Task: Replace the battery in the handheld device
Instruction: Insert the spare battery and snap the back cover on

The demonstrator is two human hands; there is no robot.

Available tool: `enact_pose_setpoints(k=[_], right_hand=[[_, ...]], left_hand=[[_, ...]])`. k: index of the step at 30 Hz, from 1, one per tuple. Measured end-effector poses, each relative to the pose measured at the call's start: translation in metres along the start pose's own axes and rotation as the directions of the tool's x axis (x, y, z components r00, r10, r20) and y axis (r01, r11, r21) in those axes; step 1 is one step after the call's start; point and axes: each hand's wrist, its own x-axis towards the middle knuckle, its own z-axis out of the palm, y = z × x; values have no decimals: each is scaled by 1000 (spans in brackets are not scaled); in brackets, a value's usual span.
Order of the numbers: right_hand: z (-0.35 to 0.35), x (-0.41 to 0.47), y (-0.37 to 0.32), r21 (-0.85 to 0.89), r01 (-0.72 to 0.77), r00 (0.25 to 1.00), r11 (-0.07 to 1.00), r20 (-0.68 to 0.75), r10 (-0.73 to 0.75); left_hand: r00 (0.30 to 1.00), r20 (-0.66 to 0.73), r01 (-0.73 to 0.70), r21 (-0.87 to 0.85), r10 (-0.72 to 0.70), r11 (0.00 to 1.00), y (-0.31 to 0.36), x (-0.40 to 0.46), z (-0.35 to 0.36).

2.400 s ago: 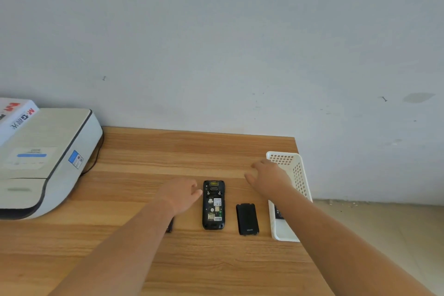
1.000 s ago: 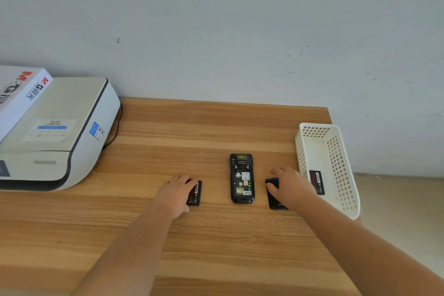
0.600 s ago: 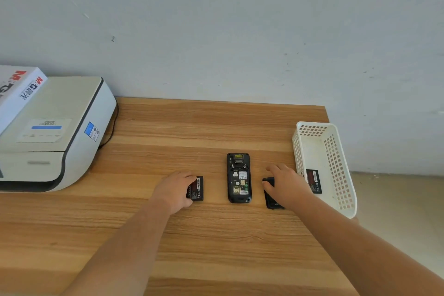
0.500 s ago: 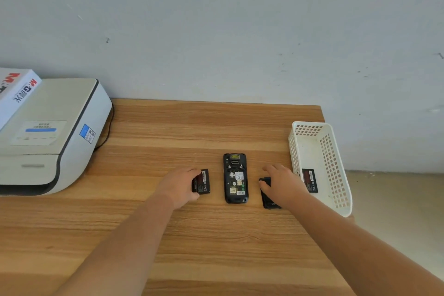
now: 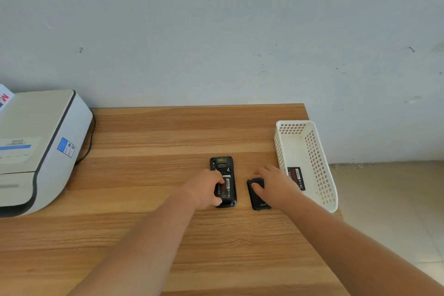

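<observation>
The black handheld device lies face down on the wooden table, its back open. A black battery with a white label sits in the device's bay. My left hand grips that battery from the left, fingers on its upper edge. Right of the device lies the black back cover. My right hand rests on the cover, thumb pressed on its upper part. Another battery lies inside the white basket.
A white and grey printer stands at the table's left, with a black cable behind it. The basket sits at the table's right edge. The wall runs along the table's far edge. Floor shows to the right.
My left hand has carried the battery from the table, left of the device, rightward into the device's bay. My right hand stays on the back cover.
</observation>
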Motion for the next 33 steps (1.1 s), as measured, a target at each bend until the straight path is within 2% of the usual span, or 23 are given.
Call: enact_pose_setpoints(k=[10,22,26,30,33], right_hand=[[3,1,1,43,17,1000,999,1,-17],[9,7,3,43,26,999,999,29,-27],[14,11,-4,21,37,998,999,47,-38],[20,16,-13,-98,172,980,980,120,-160],[23,16,-18,-235,372,918,898,236,-319]], left_hand=[[999,31,-33,52,31,998,-3,14,6],[996,-55,-60,154,69,986,-9,19,13],[995,-63,-74,125,82,989,-10,17,12],[977,-166,-109,145,133,983,-12,11,9],[954,-131,-226,271,269,936,-20,1,7]])
